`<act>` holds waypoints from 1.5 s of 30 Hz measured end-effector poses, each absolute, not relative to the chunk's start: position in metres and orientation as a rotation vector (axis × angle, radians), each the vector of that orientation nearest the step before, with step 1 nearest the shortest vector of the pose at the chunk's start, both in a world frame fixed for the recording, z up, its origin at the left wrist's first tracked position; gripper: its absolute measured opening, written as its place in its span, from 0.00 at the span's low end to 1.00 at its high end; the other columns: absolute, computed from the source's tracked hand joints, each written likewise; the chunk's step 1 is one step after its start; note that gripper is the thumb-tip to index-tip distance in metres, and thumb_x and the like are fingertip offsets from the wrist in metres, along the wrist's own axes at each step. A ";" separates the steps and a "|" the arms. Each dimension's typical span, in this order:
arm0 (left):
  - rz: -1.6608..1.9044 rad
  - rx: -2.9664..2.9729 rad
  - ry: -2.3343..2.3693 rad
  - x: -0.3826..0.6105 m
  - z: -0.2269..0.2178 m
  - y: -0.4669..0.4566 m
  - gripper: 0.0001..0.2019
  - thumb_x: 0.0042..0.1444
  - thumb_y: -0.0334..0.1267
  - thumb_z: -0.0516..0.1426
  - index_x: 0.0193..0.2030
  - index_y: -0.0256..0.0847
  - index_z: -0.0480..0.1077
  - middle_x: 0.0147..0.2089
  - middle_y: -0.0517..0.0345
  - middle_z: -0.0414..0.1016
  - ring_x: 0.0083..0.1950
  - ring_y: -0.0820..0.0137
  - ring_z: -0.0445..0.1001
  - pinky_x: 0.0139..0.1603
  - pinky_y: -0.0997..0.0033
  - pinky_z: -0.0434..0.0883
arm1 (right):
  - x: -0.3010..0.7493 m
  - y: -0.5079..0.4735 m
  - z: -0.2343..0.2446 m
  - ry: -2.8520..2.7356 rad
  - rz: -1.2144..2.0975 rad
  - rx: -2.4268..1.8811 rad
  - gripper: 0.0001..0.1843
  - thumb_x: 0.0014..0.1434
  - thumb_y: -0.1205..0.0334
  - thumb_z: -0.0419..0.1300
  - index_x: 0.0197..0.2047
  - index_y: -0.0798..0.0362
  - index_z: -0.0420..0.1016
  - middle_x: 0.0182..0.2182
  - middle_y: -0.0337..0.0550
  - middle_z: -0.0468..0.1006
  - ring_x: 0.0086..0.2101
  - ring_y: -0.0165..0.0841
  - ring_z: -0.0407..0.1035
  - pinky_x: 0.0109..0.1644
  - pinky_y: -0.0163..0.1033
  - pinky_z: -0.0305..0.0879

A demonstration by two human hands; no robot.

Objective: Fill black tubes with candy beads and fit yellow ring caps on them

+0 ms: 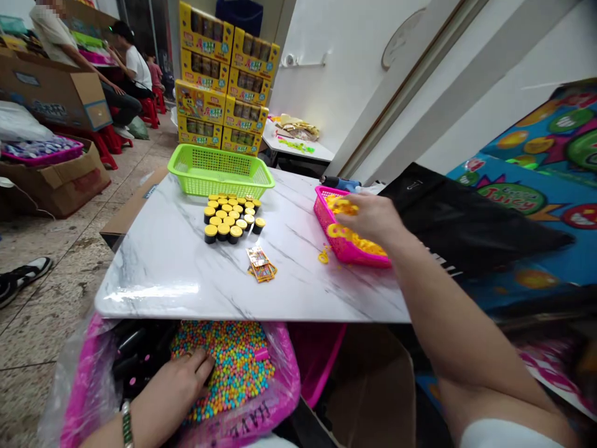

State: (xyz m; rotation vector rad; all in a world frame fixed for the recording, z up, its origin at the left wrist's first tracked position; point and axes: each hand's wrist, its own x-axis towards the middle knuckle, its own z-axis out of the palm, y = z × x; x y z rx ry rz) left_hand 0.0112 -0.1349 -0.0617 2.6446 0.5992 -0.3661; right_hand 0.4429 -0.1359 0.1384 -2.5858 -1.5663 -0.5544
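My left hand point(180, 386) is down in a plastic-lined pink tub, among small multicoloured candy balls point(233, 367). Its fingers are curled, with the tips partly hidden, so what they hold cannot be made out. Black tubes point(133, 348) lie beside it in the tub, and a small pink piece point(262, 354) rests on the balls. Over a pink basket point(347, 250) on the table, my right hand point(370, 218) is slightly blurred, fingers closed around a yellow ring-shaped plastic piece point(338, 231). More yellow pieces point(368, 244) fill that basket.
Several yellow-lidded black jars point(228, 218) stand grouped on the marble-patterned table point(186, 280), near a small pile of cards point(262, 264). Behind them is a green basket point(221, 174). Yellow boxes point(200, 102) are stacked beyond; a black bag point(457, 218) lies right. People sit at far left.
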 end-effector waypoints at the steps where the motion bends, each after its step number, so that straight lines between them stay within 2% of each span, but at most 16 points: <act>1: -0.351 2.645 0.608 0.009 -0.060 -0.135 0.17 0.64 0.27 0.54 0.58 0.38 0.73 0.56 0.43 0.75 0.50 0.58 0.79 0.57 0.52 0.76 | 0.426 -0.133 0.125 -1.634 -0.485 -2.580 0.20 0.57 0.56 0.63 0.52 0.51 0.80 0.49 0.50 0.79 0.44 0.42 0.74 0.45 0.40 0.67; 3: -0.287 2.674 0.647 0.005 -0.056 -0.133 0.16 0.65 0.29 0.54 0.58 0.37 0.74 0.55 0.42 0.76 0.51 0.57 0.78 0.57 0.51 0.75 | 0.399 -0.128 0.095 -1.724 -0.317 -2.622 0.20 0.59 0.56 0.61 0.54 0.47 0.79 0.52 0.47 0.78 0.46 0.43 0.74 0.46 0.41 0.69; 6: -0.202 2.741 0.753 -0.002 -0.052 -0.126 0.16 0.64 0.30 0.56 0.57 0.33 0.74 0.55 0.39 0.75 0.54 0.53 0.76 0.58 0.48 0.74 | 0.384 -0.123 0.062 -1.778 -0.079 -2.721 0.22 0.62 0.51 0.58 0.56 0.48 0.78 0.52 0.50 0.78 0.46 0.45 0.75 0.46 0.43 0.71; 9: -0.216 2.753 0.784 -0.005 -0.055 -0.123 0.15 0.63 0.29 0.56 0.55 0.31 0.74 0.53 0.38 0.75 0.54 0.52 0.75 0.58 0.47 0.73 | 0.394 -0.122 0.055 -1.806 0.068 -2.698 0.28 0.61 0.43 0.59 0.59 0.50 0.76 0.56 0.50 0.76 0.50 0.47 0.74 0.52 0.46 0.70; 11: -0.265 2.715 0.686 -0.004 -0.059 -0.125 0.17 0.63 0.29 0.56 0.58 0.33 0.73 0.53 0.40 0.76 0.52 0.55 0.77 0.58 0.51 0.74 | 0.405 -0.123 0.062 -1.826 0.155 -2.628 0.33 0.61 0.41 0.59 0.64 0.49 0.70 0.59 0.50 0.73 0.55 0.47 0.71 0.58 0.47 0.67; 14: -0.293 2.692 0.542 0.000 -0.063 -0.127 0.19 0.64 0.28 0.54 0.62 0.35 0.70 0.52 0.43 0.76 0.49 0.60 0.78 0.55 0.57 0.75 | 0.420 -0.129 0.076 -1.819 0.267 -2.594 0.32 0.62 0.48 0.60 0.68 0.47 0.66 0.56 0.47 0.76 0.54 0.45 0.72 0.59 0.48 0.67; 18: -0.198 2.804 0.633 0.001 -0.060 -0.120 0.17 0.63 0.27 0.54 0.58 0.31 0.72 0.49 0.40 0.76 0.49 0.56 0.76 0.53 0.53 0.74 | 0.422 -0.147 0.086 -1.750 0.051 -2.608 0.29 0.57 0.62 0.65 0.62 0.53 0.73 0.63 0.50 0.69 0.58 0.46 0.69 0.65 0.48 0.63; 20: -0.169 2.843 0.629 0.000 -0.057 -0.117 0.15 0.63 0.27 0.55 0.56 0.30 0.73 0.48 0.40 0.76 0.48 0.56 0.75 0.53 0.52 0.74 | 0.408 -0.161 0.087 -1.661 -0.117 -2.533 0.28 0.54 0.62 0.69 0.58 0.55 0.76 0.64 0.54 0.67 0.59 0.49 0.67 0.66 0.51 0.62; 22: -0.171 2.842 0.548 -0.001 -0.056 -0.118 0.14 0.64 0.27 0.54 0.54 0.31 0.73 0.47 0.41 0.76 0.48 0.56 0.74 0.53 0.52 0.74 | 0.382 -0.177 0.083 -1.620 -0.219 -2.329 0.24 0.54 0.59 0.70 0.54 0.56 0.79 0.60 0.54 0.72 0.56 0.48 0.71 0.64 0.52 0.65; 26: -0.188 2.755 0.479 0.001 -0.056 -0.123 0.13 0.65 0.30 0.53 0.53 0.32 0.73 0.45 0.43 0.76 0.46 0.58 0.74 0.51 0.51 0.75 | 0.315 -0.203 0.054 -1.769 -0.028 -1.877 0.11 0.60 0.55 0.66 0.45 0.50 0.83 0.49 0.47 0.80 0.48 0.41 0.76 0.60 0.50 0.71; 28: -0.184 2.730 0.496 0.001 -0.059 -0.123 0.13 0.65 0.31 0.55 0.54 0.33 0.72 0.45 0.44 0.76 0.46 0.58 0.74 0.51 0.51 0.76 | 0.292 -0.211 0.033 -1.784 0.093 -1.820 0.13 0.61 0.59 0.64 0.48 0.49 0.82 0.52 0.47 0.79 0.50 0.41 0.76 0.60 0.50 0.72; 31: -0.158 2.712 0.506 -0.004 -0.063 -0.122 0.13 0.63 0.31 0.56 0.54 0.33 0.72 0.46 0.44 0.75 0.47 0.57 0.74 0.52 0.50 0.75 | 0.277 -0.220 0.012 -1.728 0.135 -1.829 0.21 0.60 0.63 0.63 0.58 0.49 0.76 0.59 0.49 0.74 0.56 0.43 0.71 0.63 0.53 0.69; 34: 0.010 2.632 0.550 -0.008 -0.061 -0.122 0.13 0.63 0.30 0.56 0.53 0.34 0.71 0.48 0.43 0.75 0.50 0.57 0.74 0.54 0.50 0.74 | 0.262 -0.231 0.009 -1.573 0.161 -1.780 0.22 0.58 0.64 0.66 0.57 0.47 0.77 0.58 0.50 0.74 0.57 0.44 0.70 0.64 0.55 0.67; 40: 0.526 2.202 0.609 -0.005 -0.031 -0.131 0.16 0.56 0.29 0.55 0.52 0.38 0.65 0.47 0.52 0.77 0.46 0.67 0.77 0.49 0.66 0.76 | 0.191 -0.229 -0.001 -1.033 1.074 -1.227 0.18 0.60 0.63 0.66 0.54 0.43 0.77 0.65 0.46 0.64 0.55 0.41 0.72 0.52 0.44 0.77; 42: 0.613 2.133 0.573 -0.003 -0.025 -0.133 0.19 0.55 0.32 0.57 0.54 0.38 0.65 0.48 0.52 0.78 0.47 0.68 0.78 0.50 0.68 0.75 | 0.174 -0.223 -0.010 -0.879 1.201 -1.161 0.16 0.58 0.60 0.68 0.50 0.45 0.78 0.64 0.47 0.64 0.53 0.40 0.73 0.54 0.45 0.76; 45: 0.644 2.132 0.461 -0.002 -0.026 -0.133 0.22 0.55 0.39 0.62 0.55 0.38 0.66 0.49 0.49 0.79 0.47 0.66 0.79 0.50 0.68 0.75 | 0.165 -0.217 -0.017 -0.799 1.177 -1.201 0.14 0.56 0.57 0.71 0.46 0.46 0.80 0.62 0.47 0.67 0.53 0.39 0.73 0.58 0.47 0.73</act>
